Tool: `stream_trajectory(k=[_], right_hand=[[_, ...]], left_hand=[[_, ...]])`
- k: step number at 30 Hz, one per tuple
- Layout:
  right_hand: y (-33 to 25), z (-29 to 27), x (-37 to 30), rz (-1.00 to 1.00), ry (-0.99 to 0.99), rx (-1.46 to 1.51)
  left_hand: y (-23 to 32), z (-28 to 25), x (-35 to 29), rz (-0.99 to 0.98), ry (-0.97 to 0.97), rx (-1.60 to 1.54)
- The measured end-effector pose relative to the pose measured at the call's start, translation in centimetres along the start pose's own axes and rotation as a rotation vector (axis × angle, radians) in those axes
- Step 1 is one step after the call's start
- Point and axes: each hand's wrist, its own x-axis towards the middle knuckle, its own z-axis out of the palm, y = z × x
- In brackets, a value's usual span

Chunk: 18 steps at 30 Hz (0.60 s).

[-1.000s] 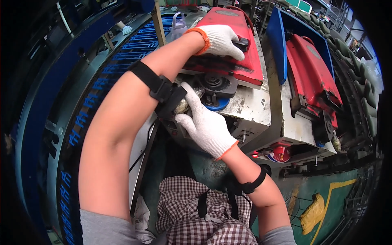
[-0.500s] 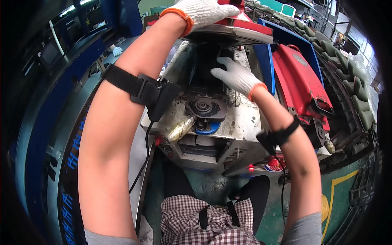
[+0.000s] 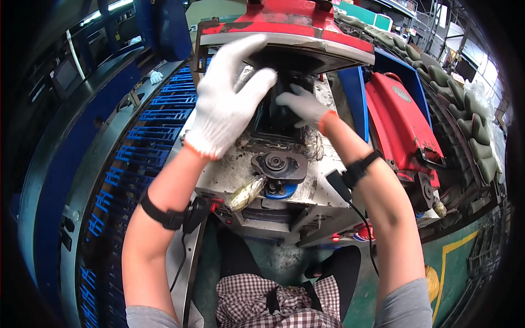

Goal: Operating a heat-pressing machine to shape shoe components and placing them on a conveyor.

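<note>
A red hinged lid [image 3: 284, 22] stands raised over a grimy white machine station [image 3: 229, 169]. My left hand [image 3: 227, 98], in a white knit glove, is spread with fingers up against the lid's dark underside edge. My right hand [image 3: 303, 106], also gloved, reaches under the lid and presses on a black block [image 3: 276, 117] seated in the station. Below the block sits a round black metal hub [image 3: 279, 164] over a blue part [image 3: 284, 190], with a brass-coloured cylinder [image 3: 246, 194] beside it. Both forearms carry black straps with small devices.
A second station with a shut red lid [image 3: 399, 123] stands to the right. A blue slatted conveyor [image 3: 136, 153] curves along the left. Olive moulded pieces [image 3: 465, 109] line the far right. My checked apron [image 3: 273, 300] and a green floor with a yellow line [image 3: 454, 257] lie below.
The red lid has swung up from flat to raised. My left hand slid from its top to its underside edge. My right hand rose from the station's front to the black block.
</note>
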Motion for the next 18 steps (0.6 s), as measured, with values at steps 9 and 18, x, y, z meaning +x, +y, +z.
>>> stream_trajectory(k=[9,18], right_hand=[[1.5,-2.5,-13.8,0.073,-0.304,1.012],[-2.9,5.4,-19.3,-0.505,-0.414,0.512]], left_hand=[[1.5,-2.1,-7.2,-1.182,-0.205,-1.156],[5.2,-5.6,-9.5,-0.991,0.267,-1.432]])
